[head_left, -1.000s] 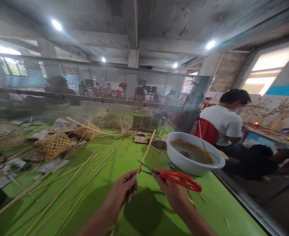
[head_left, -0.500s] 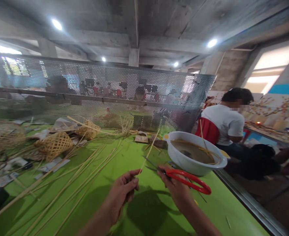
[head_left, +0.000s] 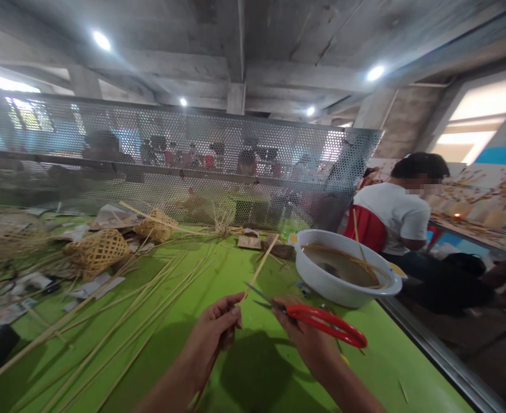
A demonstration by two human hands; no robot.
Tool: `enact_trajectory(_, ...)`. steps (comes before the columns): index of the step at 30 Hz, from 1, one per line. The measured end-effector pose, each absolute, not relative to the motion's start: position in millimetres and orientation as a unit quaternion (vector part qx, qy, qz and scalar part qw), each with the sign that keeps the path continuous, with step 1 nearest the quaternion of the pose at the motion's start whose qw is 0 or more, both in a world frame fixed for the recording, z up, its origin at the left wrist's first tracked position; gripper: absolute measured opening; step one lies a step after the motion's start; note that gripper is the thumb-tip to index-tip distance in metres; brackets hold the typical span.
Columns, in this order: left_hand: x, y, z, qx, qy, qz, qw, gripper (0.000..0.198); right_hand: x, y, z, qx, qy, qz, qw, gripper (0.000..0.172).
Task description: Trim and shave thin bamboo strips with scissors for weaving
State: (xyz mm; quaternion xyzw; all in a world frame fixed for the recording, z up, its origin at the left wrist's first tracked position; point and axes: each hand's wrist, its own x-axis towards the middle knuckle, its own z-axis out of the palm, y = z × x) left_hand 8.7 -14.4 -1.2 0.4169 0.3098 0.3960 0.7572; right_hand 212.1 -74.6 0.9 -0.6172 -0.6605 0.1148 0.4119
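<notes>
Between the fingertips of my left hand (head_left: 220, 324) is a thin bamboo strip (head_left: 265, 261), which slants up and away toward the back of the table. My right hand (head_left: 298, 330) is closed on red-handled scissors (head_left: 321, 321). Their blades are parted and point left, lying close to the strip just above my left fingertips. Whether the blades touch the strip I cannot tell. Several long bamboo strips (head_left: 136, 310) lie loose on the green table to the left of my left hand.
A white basin (head_left: 342, 295) of murky water with strips in it stands at the right edge. Woven baskets (head_left: 100, 252) and paper scraps lie at the left. Behind the table (head_left: 192, 355) runs a perforated metal screen (head_left: 184, 166). A person (head_left: 392, 209) sits at the right.
The scissors have shifted slightly left and down, so their blades sit nearer my left fingertips. The strip in my left hand has turned to show its wider face.
</notes>
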Motion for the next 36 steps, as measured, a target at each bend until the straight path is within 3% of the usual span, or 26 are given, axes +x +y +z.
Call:
enact_trajectory(7, 8.1, -18.3, 4.0, 0.412, 0.318, 0.390, 0.760, 0.041, 212.9, -73.4, 1.7, -0.621, -0.631, 0.117, 0.450, 0.029)
enact_trajectory(13, 7.8, -11.7, -3.1, 0.412, 0.303, 0.412, 0.754, 0.037, 205.1, -77.9, -0.8, -0.601, -0.679, 0.149, 0.395, 0.026)
enact_trajectory(19, 6.4, -11.8, -2.0, 0.368, 0.292, 0.395, 0.789, 0.037, 208.2, -77.5, 4.0, -0.629, -0.634, 0.117, 0.434, 0.027)
enact_trajectory(36, 9.0, -19.2, 3.3, 0.360, 0.270, 0.372, 0.812, 0.046, 209.7, -73.2, -3.5, -0.606, -0.584, 0.269, 0.468, 0.032)
